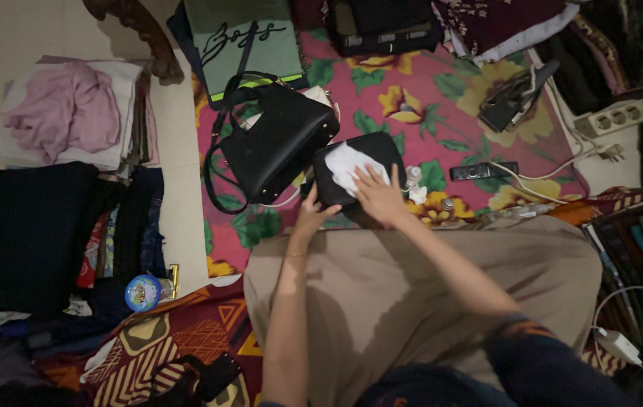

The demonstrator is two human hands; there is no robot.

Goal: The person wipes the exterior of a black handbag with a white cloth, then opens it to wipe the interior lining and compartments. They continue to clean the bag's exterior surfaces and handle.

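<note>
Nearest the camera, a lap under beige cloth (412,294), both forearms reaching out over it. Right hand (379,197) lies flat, fingers spread, palm down on a white cloth (348,166); pressing it, not gripping anything. The cloth sits on top of a small black pouch (355,177), mostly under and just past the fingertips, crumpled at its far end. Left hand (314,215) is at the pouch's near-left corner, fingers loosely curled against the edge; looks like steadying, can't tell if it actually pinches it. Cloth is likely thin, limp and very light, would bunch or slide on the pouch face, best held by flat palm pressure or a pinch at a loose corner. Pouch looks like smooth faux leather, semi-stiff and light, probably slick on the face, so edges or corners give the better hold. Pouch rests at the front of the lap on a pink floral mat (412,113) on the floor. Just left of the pouch and touching it, a larger black handbag (276,147) with strap loops. Right of the hand, small bottles (413,181), then a dark remote (483,171). Further out: power strip (612,117), folded pink clothes (65,109) far left, blue-lidded tub (143,292) lower left.
</note>
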